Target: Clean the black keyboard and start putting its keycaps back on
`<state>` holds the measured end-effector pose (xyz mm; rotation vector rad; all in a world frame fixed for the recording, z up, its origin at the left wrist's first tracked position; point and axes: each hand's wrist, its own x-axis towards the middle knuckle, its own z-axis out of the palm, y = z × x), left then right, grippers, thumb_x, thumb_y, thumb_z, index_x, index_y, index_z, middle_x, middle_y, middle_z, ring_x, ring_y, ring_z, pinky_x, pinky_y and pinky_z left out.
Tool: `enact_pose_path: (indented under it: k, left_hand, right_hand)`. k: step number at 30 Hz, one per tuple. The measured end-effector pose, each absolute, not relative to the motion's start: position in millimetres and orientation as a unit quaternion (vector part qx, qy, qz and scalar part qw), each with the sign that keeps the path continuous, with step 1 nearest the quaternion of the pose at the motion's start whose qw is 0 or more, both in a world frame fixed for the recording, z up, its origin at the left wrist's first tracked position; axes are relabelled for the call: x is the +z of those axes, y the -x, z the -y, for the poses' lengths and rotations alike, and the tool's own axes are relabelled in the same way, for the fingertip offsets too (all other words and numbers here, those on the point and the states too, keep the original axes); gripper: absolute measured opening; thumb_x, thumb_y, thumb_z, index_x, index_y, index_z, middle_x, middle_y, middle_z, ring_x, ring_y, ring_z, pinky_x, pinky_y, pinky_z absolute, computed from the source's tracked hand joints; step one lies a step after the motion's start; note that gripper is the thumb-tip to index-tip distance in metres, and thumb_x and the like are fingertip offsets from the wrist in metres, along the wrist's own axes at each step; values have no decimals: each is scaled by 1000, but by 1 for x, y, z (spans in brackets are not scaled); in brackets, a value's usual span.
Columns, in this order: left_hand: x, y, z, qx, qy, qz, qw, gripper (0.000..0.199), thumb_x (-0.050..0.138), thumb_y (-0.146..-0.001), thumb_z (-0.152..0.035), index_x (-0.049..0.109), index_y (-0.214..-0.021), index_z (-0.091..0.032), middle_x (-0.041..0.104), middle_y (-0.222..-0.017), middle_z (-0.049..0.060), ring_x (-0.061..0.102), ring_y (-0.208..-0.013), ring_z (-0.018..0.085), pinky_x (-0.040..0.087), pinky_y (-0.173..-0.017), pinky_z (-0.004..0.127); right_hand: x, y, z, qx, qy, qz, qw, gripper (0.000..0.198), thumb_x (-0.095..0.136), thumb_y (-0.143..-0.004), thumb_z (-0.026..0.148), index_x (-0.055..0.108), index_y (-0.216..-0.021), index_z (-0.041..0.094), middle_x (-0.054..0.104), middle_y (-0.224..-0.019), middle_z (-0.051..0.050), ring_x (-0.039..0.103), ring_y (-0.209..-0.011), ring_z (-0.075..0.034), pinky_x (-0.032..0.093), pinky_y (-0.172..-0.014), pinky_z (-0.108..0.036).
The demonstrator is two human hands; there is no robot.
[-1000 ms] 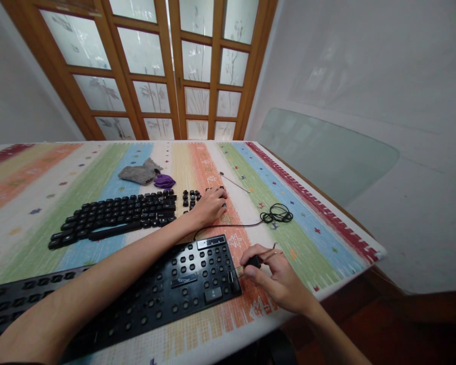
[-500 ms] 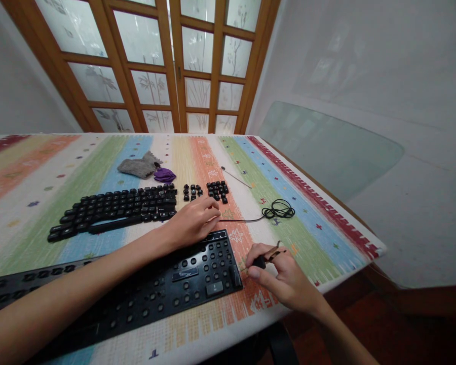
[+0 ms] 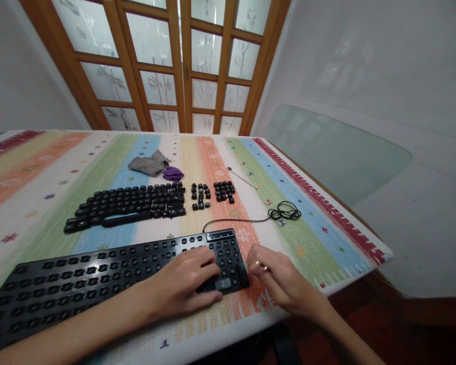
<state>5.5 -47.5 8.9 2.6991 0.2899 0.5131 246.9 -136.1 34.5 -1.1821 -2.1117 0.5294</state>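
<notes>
A black keyboard point(image 3: 110, 263) lies along the table's front, mostly stripped of keycaps, bare switch posts showing. My left hand point(image 3: 192, 279) rests palm down on its right part, fingers spread, with thumb and index finger apart near a wide keycap point(image 3: 223, 284) still on the board. Just right of the keyboard's end, my right hand point(image 3: 273, 271) is closed. Brass-coloured glints show between its fingers, from a small metal tool point(image 3: 264, 267) mostly hidden by the hand. A tall dark keycap point(image 3: 242, 274) stands at the keyboard's right edge, close to the right fingers.
Behind the keyboard lie removed keycaps: a large block point(image 3: 125, 205), a small cluster point(image 3: 200, 195) and a number-pad group point(image 3: 224, 190). A coiled cable point(image 3: 285, 210) sits to the right. Farther back are a thin rod point(image 3: 243, 178), grey cloth point(image 3: 148, 163) and a purple pouch point(image 3: 173, 174).
My left hand has moved from near the loose keycaps back onto the keyboard. My right hand has turned, so the tool and black piece seen in it earlier are mostly hidden. The view has shifted slightly.
</notes>
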Motion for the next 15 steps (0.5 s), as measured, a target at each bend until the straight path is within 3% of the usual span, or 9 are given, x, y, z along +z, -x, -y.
enact_pose_path:
  k: [6, 15]
  left_hand:
    - [6, -7, 64, 206, -968, -107, 92, 14, 58, -94, -23, 62, -83, -16, 60, -83, 5, 56, -76, 20, 50, -68, 34]
    - [-5, -15, 74, 273, -956, -102, -9, 20, 48, -97, -14, 60, -81, -14, 57, -76, 4, 55, -73, 21, 50, -65, 35]
  right_hand:
    - [24, -234, 137, 51, 450, 888, 76, 9, 55, -95, 22, 60, -100, 17, 62, -97, -7, 60, -75, -17, 40, -58, -27]
    - [30, -226, 130, -30, 408, 913, -3, 7, 53, -95, 21, 57, -92, 16, 61, -90, -5, 59, -64, -18, 32, -47, -31]
